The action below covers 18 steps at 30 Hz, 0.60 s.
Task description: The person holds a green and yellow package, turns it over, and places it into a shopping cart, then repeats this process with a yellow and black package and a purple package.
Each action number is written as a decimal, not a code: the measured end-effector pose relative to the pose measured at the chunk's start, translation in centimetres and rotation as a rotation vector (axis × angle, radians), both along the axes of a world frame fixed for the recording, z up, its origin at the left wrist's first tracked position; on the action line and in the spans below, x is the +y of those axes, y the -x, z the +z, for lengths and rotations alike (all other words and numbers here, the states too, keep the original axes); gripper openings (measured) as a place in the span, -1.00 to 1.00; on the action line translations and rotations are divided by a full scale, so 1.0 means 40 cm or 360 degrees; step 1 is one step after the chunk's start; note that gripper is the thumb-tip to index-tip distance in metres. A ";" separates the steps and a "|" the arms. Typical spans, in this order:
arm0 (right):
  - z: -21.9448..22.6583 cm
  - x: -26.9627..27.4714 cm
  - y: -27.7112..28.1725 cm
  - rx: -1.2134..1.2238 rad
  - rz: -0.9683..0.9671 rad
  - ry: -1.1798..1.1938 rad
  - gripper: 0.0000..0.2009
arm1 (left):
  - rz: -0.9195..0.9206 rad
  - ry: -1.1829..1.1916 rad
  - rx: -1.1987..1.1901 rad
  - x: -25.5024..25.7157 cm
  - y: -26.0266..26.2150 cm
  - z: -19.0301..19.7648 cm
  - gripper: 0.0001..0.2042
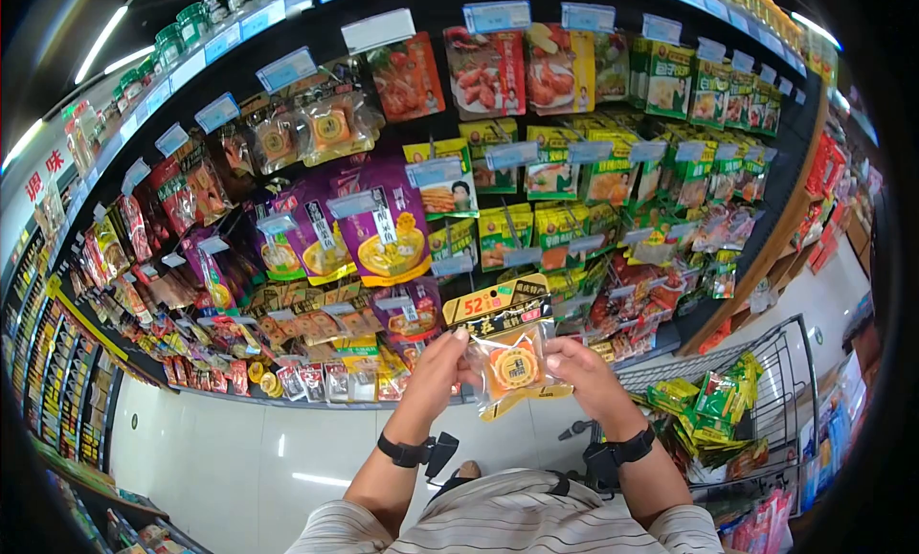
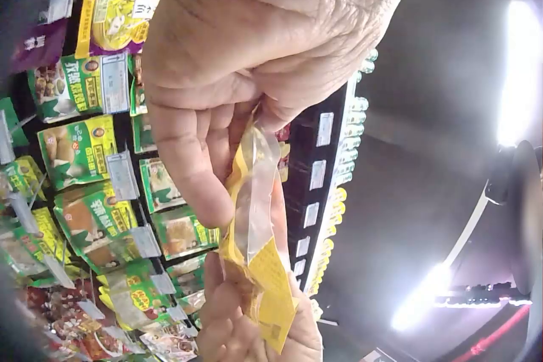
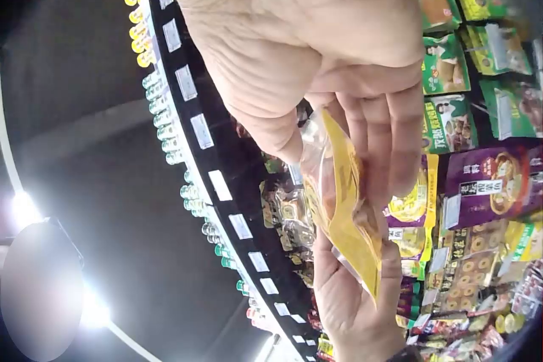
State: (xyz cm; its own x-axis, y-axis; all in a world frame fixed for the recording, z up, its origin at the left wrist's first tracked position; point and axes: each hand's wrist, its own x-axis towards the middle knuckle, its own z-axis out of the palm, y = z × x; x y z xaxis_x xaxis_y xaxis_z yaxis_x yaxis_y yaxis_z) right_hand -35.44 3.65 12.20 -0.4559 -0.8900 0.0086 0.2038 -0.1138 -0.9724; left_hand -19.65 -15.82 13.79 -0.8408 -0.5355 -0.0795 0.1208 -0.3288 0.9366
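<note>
Only your head view shows the front of the clear snack packet [image 1: 510, 348]: a black and gold header printed "52" above a window with a round orange-labelled piece inside. It also shows the shopping cart [image 1: 780, 362] at your right, loaded with green packets [image 1: 713, 396], and the wall of hanging packets with the purple pouches [image 1: 383, 224] just above your hands. Your wrist views give only the packet's edge: from the left wrist it is a thin yellow and clear strip [image 2: 254, 252], and from the right wrist the same narrow yellow seam [image 3: 348, 209], neither showing any print. You hold the packet upright in front of your chest, between both hands. Your left hand [image 1: 436, 362] pinches its left edge, thumb [image 2: 191, 158] on the near face and fingers curled behind; your right hand [image 1: 584, 372] pinches the right edge, with fingers [image 3: 390, 137] lying along the far face and the thumb pressed on the near one. The fingers of both hands are clamped on the packet.
</note>
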 end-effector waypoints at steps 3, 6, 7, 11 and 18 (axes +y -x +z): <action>0.045 -0.063 -0.017 0.0003 0.0075 -0.0010 -0.66 | 0.0031 -0.0041 0.0015 -0.054 -0.022 0.014 -0.68; 0.039 -0.115 -0.018 0.0018 0.0090 -0.0004 -0.67 | 0.0092 -0.0015 0.0074 -0.091 -0.033 0.020 -0.67; 0.044 -0.130 -0.024 0.0000 0.0087 0.0002 -0.67 | 0.0111 -0.0023 0.0092 -0.097 -0.035 0.030 -0.66; 0.043 -0.169 -0.043 -0.0058 -0.0044 0.0029 -0.68 | -0.0018 0.0001 0.0126 -0.130 -0.063 0.067 -0.66; 0.085 -0.218 -0.073 0.0054 -0.0053 -0.0042 -0.63 | 0.0004 0.0140 0.0114 -0.198 -0.077 0.058 -0.63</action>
